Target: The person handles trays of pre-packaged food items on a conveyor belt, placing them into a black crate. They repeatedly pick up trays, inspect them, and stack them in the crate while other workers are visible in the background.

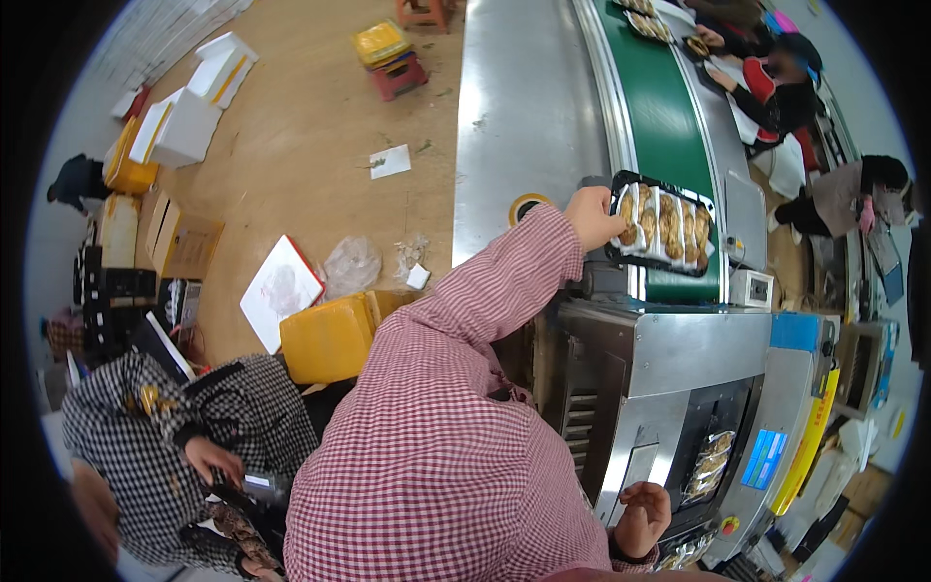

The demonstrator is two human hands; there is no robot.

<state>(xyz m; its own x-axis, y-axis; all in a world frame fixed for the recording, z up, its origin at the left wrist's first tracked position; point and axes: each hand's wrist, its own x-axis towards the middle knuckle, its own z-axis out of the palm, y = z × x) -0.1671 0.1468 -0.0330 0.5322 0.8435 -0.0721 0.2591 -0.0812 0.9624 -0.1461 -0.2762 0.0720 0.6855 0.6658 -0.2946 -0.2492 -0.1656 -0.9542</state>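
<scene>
My left hand (598, 218) grips the near edge of a black plastic tray (620, 254) over the end of the green conveyor belt (665, 131). Rows of brownish food pieces (668, 222), parted by white strips, fill the tray. My right hand (643, 518), its fingers loosely curled and nothing visible in it, is beside the front of a steel packaging machine (698, 349). A film-wrapped tray of similar food (709, 465) lies in the machine's opening. Another wrapped pack (687, 551) is partly visible just below my right hand.
A roll of tape (529, 207) lies on the steel table (534, 94) beside the belt. Machine controls include a lit screen (764, 458) and red button (729, 525). Co-workers stand across the belt; one in checked clothes (247, 407) is close behind, near a yellow box (327, 338).
</scene>
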